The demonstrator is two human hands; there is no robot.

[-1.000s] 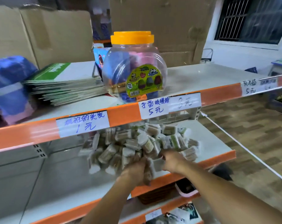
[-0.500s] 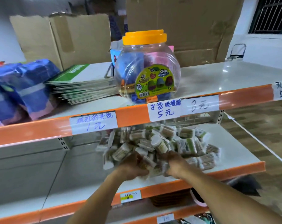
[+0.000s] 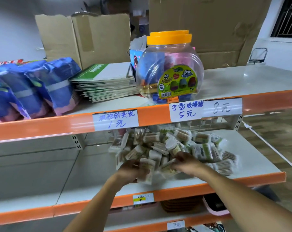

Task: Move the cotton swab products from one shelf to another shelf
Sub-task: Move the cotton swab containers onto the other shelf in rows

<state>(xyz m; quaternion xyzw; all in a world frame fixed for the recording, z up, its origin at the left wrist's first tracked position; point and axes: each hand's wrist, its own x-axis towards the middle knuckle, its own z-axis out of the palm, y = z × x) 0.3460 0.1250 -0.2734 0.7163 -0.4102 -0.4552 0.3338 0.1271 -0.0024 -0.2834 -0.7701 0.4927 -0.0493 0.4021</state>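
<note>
Cotton swab packs (image 3: pixel 168 144) lie heaped on the middle shelf (image 3: pixel 252 163), toward its right half, under the orange edge of the top shelf (image 3: pixel 41 129). Going left to right on that top shelf I see blue packets (image 3: pixel 34 87) at nine o'clock, a stack of notebooks (image 3: pixel 105 84), then a clear jar (image 3: pixel 169 69) with an orange lid at twelve o'clock. Below, my left grip (image 3: pixel 133 169) curls round a few packs at the near edge of the heap, at six o'clock. My right grip (image 3: pixel 187 163) is just beside it, fingers bent into the packs and pinching one.
</note>
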